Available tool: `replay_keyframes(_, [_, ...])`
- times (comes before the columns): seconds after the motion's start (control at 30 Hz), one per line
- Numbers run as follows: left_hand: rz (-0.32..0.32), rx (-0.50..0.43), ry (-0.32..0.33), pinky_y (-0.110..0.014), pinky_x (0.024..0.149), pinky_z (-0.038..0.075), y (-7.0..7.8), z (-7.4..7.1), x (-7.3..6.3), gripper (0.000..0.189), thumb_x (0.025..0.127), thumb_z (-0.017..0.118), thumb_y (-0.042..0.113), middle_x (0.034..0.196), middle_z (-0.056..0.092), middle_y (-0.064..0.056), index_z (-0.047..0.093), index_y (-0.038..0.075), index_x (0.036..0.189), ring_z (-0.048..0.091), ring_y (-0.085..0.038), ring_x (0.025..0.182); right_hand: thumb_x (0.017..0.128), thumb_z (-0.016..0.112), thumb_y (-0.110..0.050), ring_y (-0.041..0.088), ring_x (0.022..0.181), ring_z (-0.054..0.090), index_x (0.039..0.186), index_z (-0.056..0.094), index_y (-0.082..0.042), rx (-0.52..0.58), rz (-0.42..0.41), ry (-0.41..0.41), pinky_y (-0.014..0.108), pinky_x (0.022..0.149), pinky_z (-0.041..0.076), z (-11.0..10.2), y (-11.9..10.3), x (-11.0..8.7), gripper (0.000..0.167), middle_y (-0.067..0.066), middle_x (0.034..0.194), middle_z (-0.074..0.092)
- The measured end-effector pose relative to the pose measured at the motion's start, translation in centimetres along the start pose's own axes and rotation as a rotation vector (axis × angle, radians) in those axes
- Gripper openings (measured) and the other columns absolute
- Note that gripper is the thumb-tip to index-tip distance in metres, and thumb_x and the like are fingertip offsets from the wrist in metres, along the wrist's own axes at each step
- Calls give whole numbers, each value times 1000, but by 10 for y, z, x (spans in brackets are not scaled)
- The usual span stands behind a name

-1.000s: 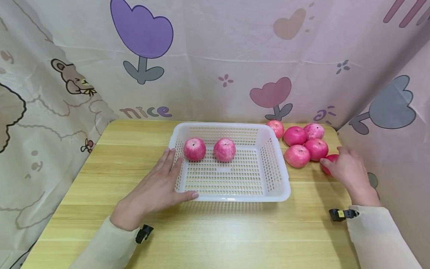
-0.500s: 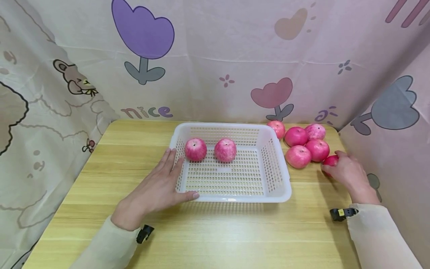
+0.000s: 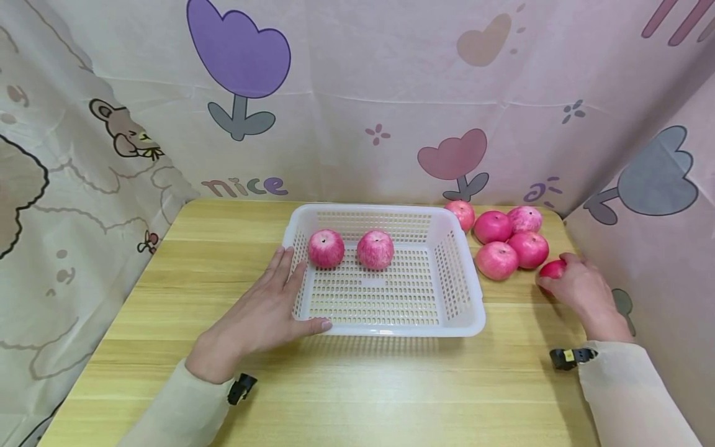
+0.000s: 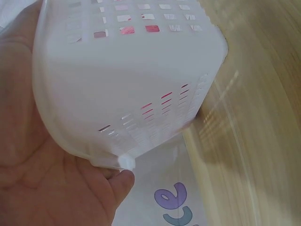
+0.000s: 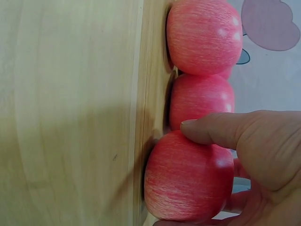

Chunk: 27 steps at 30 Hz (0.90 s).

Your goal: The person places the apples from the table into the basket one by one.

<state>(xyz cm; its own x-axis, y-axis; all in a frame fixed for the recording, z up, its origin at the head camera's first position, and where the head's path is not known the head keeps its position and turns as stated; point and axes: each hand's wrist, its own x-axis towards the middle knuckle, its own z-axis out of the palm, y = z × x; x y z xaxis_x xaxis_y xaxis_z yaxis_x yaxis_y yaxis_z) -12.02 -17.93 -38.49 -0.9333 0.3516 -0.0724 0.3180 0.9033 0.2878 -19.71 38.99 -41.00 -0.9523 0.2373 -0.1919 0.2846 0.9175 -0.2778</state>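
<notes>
Gripping a red apple (image 3: 552, 269) at the right side of the desk (image 3: 363, 385), the right hand (image 3: 582, 292) curls around it near five more apples (image 3: 529, 249); the left hand (image 3: 257, 316), fingers outstretched, touches a white basket (image 3: 385, 331) holding two apples (image 3: 375, 249).

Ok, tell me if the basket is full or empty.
Partly filled: two apples sit in the white plastic basket, its front half bare.
</notes>
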Motion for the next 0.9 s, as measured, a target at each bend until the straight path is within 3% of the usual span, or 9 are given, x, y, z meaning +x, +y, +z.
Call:
replay_keyframes(0.27, [-8,-14,-4,-61,128,21,0,1,2,137,77,47,99,176,-5,-25,18,0,168,-8,-41,164,94,71,-41,62,115,40,153,27,13,-13,7,-9,76,90,47,-8,-1,-7,92,45,135,35])
replay_keyframes(0.47, [-9,-15,-4,-62,128,21,1,1,1,137,78,47,99,176,-6,-25,18,0,167,-8,-41,164,95,70,-35,65,118,39,154,31,13,-14,-54,56,80,93,42,-26,-16,-19,85,47,141,32])
replay_keyframes(0.67, [-3,-9,0,-61,128,20,0,0,1,137,78,46,99,176,-5,-26,18,-1,167,-8,-41,164,96,71,-37,65,120,40,156,32,10,-17,-139,111,80,92,44,-45,-51,-30,85,46,145,32])
replay_keyframes(0.9, [0,-13,-3,-61,128,21,0,-1,0,136,79,48,98,176,-4,-26,18,-1,167,-8,-42,164,96,72,-35,61,125,41,159,34,3,-45,-277,130,80,94,44,-69,-115,-45,83,42,146,36])
